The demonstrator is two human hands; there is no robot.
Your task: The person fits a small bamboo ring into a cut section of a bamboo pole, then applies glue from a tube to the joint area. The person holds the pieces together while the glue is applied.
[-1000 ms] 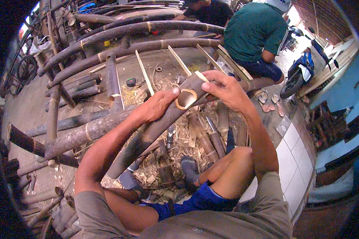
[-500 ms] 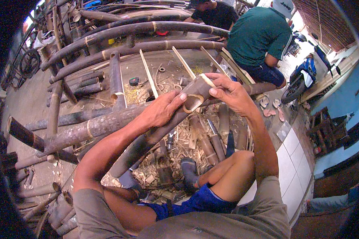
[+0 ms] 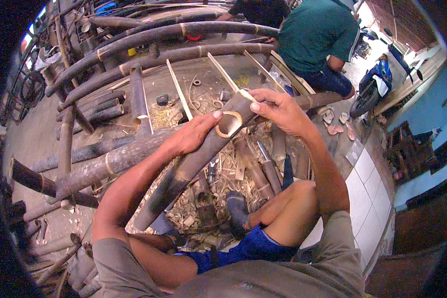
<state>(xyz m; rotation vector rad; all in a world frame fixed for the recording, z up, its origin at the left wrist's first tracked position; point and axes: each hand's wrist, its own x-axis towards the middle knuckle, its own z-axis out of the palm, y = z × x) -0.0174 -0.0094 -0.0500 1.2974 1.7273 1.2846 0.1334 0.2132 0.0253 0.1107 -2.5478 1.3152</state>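
Bamboo pole (image 3: pixel 193 164) rests under your left hand (image 3: pixel 193 135) while your right hand (image 3: pixel 278 110) pinches its cut rim; steady it before splitting further.

Bamboo poles (image 3: pixel 134 64) crowding ahead (densely)

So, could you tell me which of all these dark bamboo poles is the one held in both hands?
It is the bamboo pole with the pale hollow cut end facing up; the left hand and right hand grip it near that end, while the other poles lie untouched.

Bamboo pole (image 3: pixel 184 174) slants between both knees; long poles (image 3: pixel 184 37) lie beyond.
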